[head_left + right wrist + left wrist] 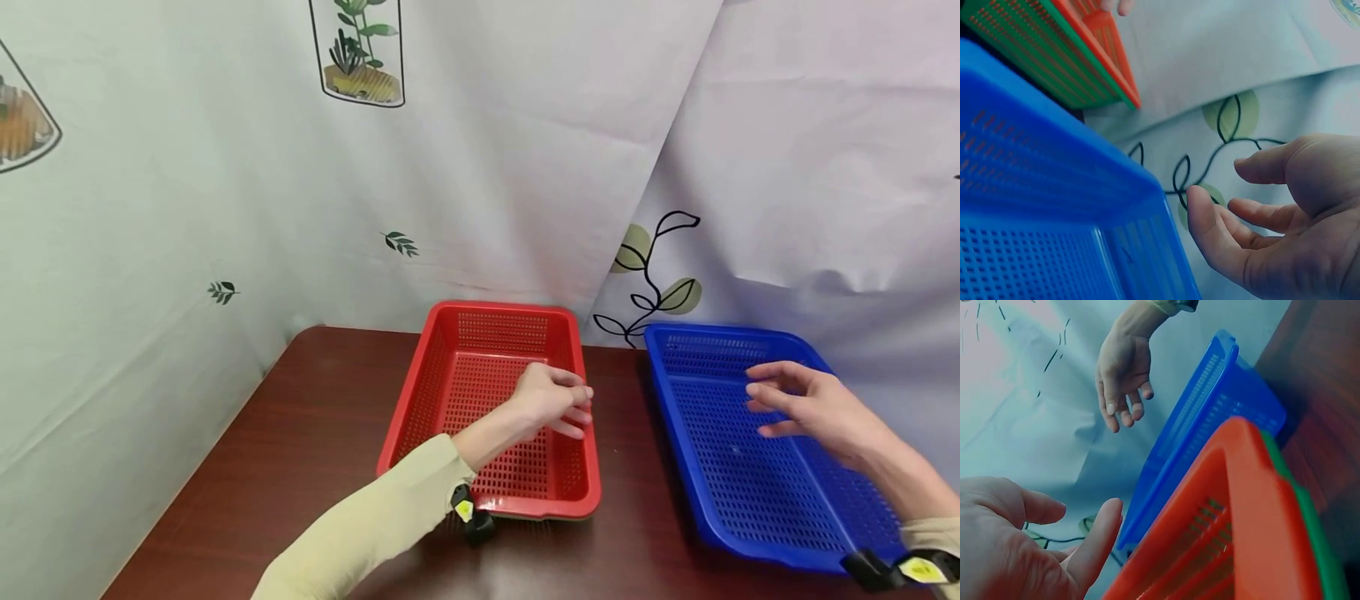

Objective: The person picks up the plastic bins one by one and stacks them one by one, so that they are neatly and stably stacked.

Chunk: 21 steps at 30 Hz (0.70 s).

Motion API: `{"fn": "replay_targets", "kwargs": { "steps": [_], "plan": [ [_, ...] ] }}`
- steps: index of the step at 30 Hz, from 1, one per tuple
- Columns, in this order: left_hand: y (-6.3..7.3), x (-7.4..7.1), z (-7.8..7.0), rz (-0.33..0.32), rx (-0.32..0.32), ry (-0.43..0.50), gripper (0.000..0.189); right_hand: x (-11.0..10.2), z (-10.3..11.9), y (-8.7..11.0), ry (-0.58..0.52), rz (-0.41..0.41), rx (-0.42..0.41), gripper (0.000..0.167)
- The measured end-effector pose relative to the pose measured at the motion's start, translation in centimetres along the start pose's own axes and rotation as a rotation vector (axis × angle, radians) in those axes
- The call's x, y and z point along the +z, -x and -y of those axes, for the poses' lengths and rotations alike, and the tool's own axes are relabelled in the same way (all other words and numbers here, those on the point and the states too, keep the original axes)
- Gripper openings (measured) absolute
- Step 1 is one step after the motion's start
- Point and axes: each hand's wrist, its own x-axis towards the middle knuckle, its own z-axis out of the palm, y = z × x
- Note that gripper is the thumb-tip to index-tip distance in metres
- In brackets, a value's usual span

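Reading the head view as a clock face, we see a red perforated plastic basket [536, 507] at 6 o'clock, just below the middle. In the left wrist view, we find a green basket [1316, 534] fitted close around it from the outside. A wider blue perforated plastic basket [738, 475] lies at 4 o'clock, beside the red one and apart from it. Both sit on a dark reddish-brown table [300, 450], whose surface spreads out towards 8 o'clock.

Our left hand [551, 402] is at 5 o'clock, over the right-hand side of the red basket. Its fingers curve loosely and grip nothing; the left wrist view shows the thumb and nearest finger spread apart beside the red rim, though we cannot tell whether any fingertip touches it. Our right hand [806, 408] hovers over the blue basket, between 3 and 4 o'clock, its fingers relaxed and slightly bent around bare air.

We wear a cream sleeve [382, 512] on the left arm, with a black wrist device [480, 529] below its cuff. Behind the table hangs a pale cloth [525, 167], printed with a potted-plant jar [363, 62] at 11 o'clock and a leafy vine [652, 279] near 3.
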Motion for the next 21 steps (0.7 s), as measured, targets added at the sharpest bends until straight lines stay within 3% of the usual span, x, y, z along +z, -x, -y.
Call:
{"fn": "replay_targets", "kwargs": {
  "steps": [7,14,17,21],
  "plan": [
    [-0.3,3.1,0.3,0.03,-0.034,0.004,0.007,-2.0,-1.4,1.5,0.091,-0.042,0.029,0.023],
    [-0.8,5.3,0.8,0.003,-0.067,0.006,0.01,-4.0,-2.8,3.1,0.017,-0.027,0.031,0.042],
    [-1.0,6.2,1.1,-0.01,-0.08,0.018,0.012,-5.1,-4.5,3.3,-0.004,-0.041,0.041,0.044],
    [-1.2,7.4,1.4,-0.016,-0.094,0.014,0.016,-6.7,-7.7,3.5,0.048,-0.085,0.068,0.036]
  ]
}}
